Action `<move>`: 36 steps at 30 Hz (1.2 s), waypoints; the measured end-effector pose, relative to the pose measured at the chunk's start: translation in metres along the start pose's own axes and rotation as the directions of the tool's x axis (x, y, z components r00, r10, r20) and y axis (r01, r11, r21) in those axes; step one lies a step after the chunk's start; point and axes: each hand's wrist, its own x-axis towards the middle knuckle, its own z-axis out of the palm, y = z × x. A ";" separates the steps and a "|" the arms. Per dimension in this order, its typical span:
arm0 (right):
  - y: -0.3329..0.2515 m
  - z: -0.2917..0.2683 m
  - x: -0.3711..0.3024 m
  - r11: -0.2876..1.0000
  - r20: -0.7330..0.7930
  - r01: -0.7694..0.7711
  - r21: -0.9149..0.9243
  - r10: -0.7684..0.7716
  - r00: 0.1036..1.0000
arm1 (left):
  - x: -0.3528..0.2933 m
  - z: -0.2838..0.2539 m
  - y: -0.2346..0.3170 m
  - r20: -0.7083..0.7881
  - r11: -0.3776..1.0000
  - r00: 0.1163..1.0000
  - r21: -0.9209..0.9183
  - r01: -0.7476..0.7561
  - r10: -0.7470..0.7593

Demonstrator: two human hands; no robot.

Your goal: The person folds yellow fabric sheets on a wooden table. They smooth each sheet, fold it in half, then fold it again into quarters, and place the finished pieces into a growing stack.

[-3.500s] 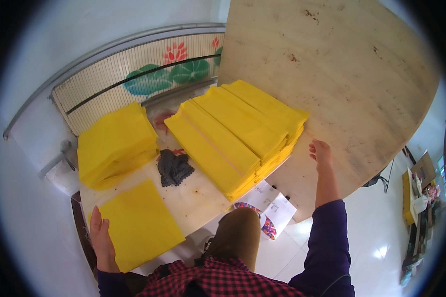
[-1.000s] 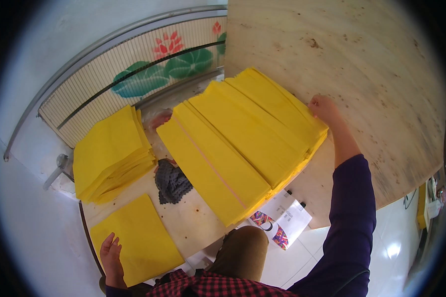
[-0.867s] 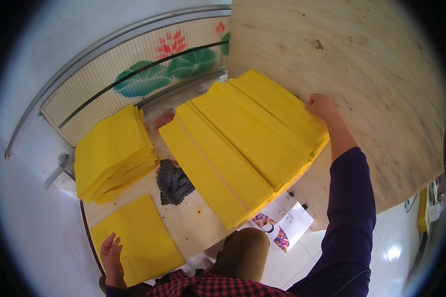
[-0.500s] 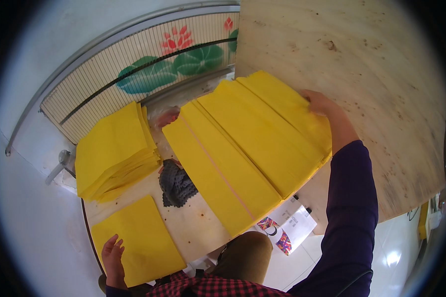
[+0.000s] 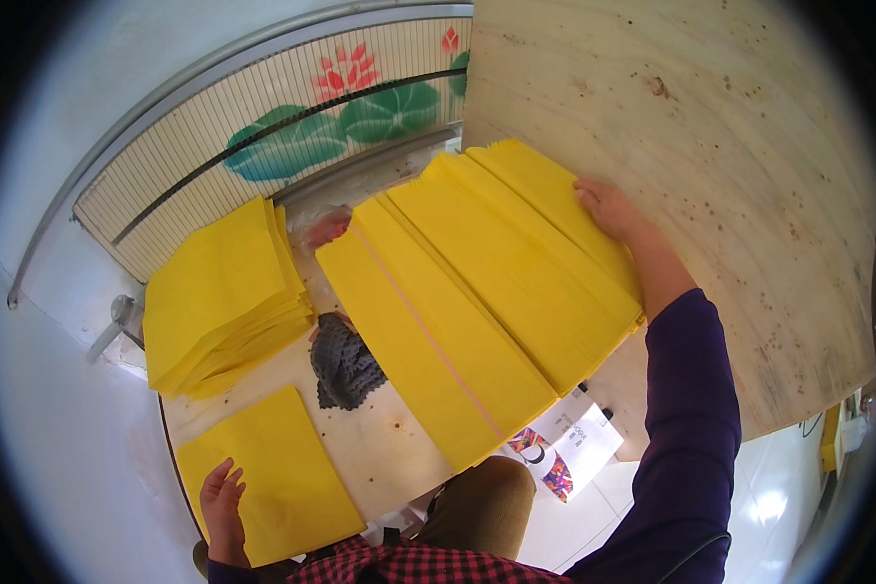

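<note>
Fanned across the middle of the table are overlapping yellow cloth-like sheets [image 5: 516, 263] in layers; the nearest layer carries a thin pinkish line. At their far right edge, my right hand [image 5: 608, 209] has its fingers curled closed on the edge of the top sheet; the fingertips are partly hidden. My left hand [image 5: 224, 501] is open, fingers apart and bent slightly, above a flat yellow piece [image 5: 282, 467] at the near left corner. It holds nothing. Behind that piece stands a thick pile of yellow pieces [image 5: 214, 292], its layers loose at the lower edge.
A crumpled dark grey cloth [image 5: 346, 362] with zigzag edges lies between the piles. Clear plastic with something reddish [image 5: 328, 226] is behind it. A wooden board [image 5: 730, 195] fills the right side. A slatted panel with painted lotus [image 5: 292, 136] stands behind. Below is a white printed bag [image 5: 574, 438].
My right hand has shifted slightly left and farther in along the sheets' right edge, its fingers curling more. My left hand stays nearly where it was.
</note>
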 end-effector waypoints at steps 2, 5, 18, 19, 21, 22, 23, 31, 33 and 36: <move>0.007 -0.002 0.010 0.998 -0.003 -0.061 0.030 0.061 0.998 | 0.000 0.001 0.000 0.012 1.000 1.000 -0.002 -0.006 0.006; 0.013 -0.006 0.020 0.981 -0.066 -0.192 0.040 0.195 0.979 | 0.000 0.001 0.000 0.007 1.000 1.000 0.005 0.000 0.000; 0.008 -0.031 0.035 0.884 0.106 -0.437 -0.164 0.457 0.883 | -0.004 0.002 0.003 -0.017 0.999 1.000 0.031 0.018 -0.017; 0.008 -0.031 0.036 0.888 0.109 -0.422 -0.180 0.445 0.889 | -0.005 0.002 0.003 -0.012 1.000 1.000 0.025 0.015 -0.015; 0.008 -0.033 0.039 0.892 0.112 -0.401 -0.208 0.429 0.896 | -0.006 0.002 0.004 -0.008 1.000 1.000 0.020 0.009 -0.009; 0.008 -0.033 0.040 0.899 0.106 -0.393 -0.194 0.418 0.902 | -0.006 0.002 0.004 -0.010 1.000 1.000 0.021 0.007 -0.007; 0.008 -0.034 0.040 0.905 0.100 -0.385 -0.181 0.406 0.908 | -0.007 0.001 0.004 -0.008 1.000 1.000 0.022 0.001 -0.001; -0.005 -0.049 0.029 0.965 -0.088 -0.261 -0.024 0.258 0.962 | -0.010 -0.002 0.002 0.029 1.000 1.000 0.006 -0.005 0.004; -0.015 -0.061 0.026 0.963 -0.144 -0.265 -0.042 0.256 0.956 | -0.013 -0.004 0.001 0.039 1.000 0.999 -0.009 -0.016 0.017; -0.038 -0.091 0.014 0.963 -0.246 -0.270 -0.020 0.257 0.935 | -0.016 -0.009 -0.001 0.052 0.999 0.998 -0.011 -0.035 0.035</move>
